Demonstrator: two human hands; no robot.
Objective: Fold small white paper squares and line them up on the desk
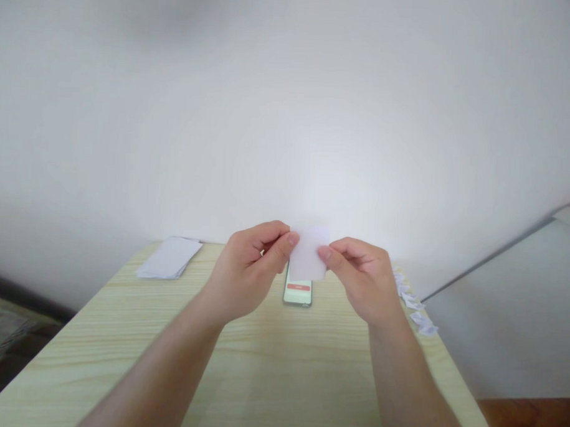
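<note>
A flat paper sheet point(306, 258) is pinched by left hand point(245, 268) and right hand point(366, 275) near the table point(289, 369)'s far edge; folded papers point(424, 324), seemingly done, are lined along its right edge, and a paper stack point(169, 258) is left at its far-left corner.

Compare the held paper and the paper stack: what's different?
Position: the held paper is raised, pinched between the left hand and right hand; the paper stack lies on the table.
Arrangement: the held paper shows neat edges; the paper stack has several sheets, unevenly aligned.
Shared: both look white and unmarked.
</note>
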